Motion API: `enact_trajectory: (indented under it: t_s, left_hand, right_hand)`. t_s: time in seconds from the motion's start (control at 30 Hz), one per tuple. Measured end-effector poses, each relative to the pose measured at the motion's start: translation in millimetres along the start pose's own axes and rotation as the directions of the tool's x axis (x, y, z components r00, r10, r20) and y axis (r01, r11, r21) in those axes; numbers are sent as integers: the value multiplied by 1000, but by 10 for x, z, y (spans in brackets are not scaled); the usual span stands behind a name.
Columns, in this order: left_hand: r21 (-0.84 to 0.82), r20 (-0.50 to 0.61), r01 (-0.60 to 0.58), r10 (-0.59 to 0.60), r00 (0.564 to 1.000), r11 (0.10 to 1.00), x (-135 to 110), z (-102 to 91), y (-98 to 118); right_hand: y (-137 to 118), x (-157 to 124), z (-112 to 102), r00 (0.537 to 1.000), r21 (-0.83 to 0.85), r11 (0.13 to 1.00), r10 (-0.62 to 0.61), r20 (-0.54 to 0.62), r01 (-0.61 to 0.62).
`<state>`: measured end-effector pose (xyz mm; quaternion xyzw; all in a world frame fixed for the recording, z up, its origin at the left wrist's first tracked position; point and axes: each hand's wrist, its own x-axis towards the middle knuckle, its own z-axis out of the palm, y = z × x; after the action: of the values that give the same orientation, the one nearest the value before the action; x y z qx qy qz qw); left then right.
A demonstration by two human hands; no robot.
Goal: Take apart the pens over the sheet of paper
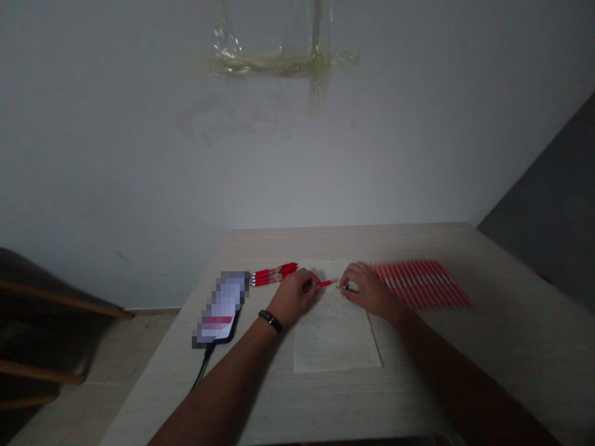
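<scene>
Beyond the left edge of the pale wood-grain table (511,334), a dark chair with wooden rails (41,297) is seen. Near that edge, a smartphone (222,306) is laid with its screen pixelated, and a black cable (202,367) is led from it over the edge. Just to its right, towards the far edge, a bundle of red pens (274,274) is laid. The left hand (295,295), circled by a black wristband (270,321), is closed around a red pen (324,284), which is pointed at the right hand (367,291). A small silver-tipped piece (348,286) is pinched by the right fingertips; whether it belongs to that pen cannot be told. Under both hands, a sheet of paper (334,337) is laid mid-table, and a fanned row of red-and-white pens (421,283) is set towards the far-right corner.
</scene>
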<state>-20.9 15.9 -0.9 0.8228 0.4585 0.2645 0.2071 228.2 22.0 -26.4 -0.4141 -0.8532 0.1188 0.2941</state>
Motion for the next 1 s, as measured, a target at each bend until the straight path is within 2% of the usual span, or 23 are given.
enact_trajectory:
  t_s: [0.53,1.0]
  left_hand:
    - [-27,26,-8,9,1000,1000,-6,9,3]
    - [-90,68,-141,147,987,986,-18,10,74]
  right_hand:
    - [-45,23,-4,999,54,999,6,-49,-4]
    - [-134,56,4,995,120,990,-78,56,71]
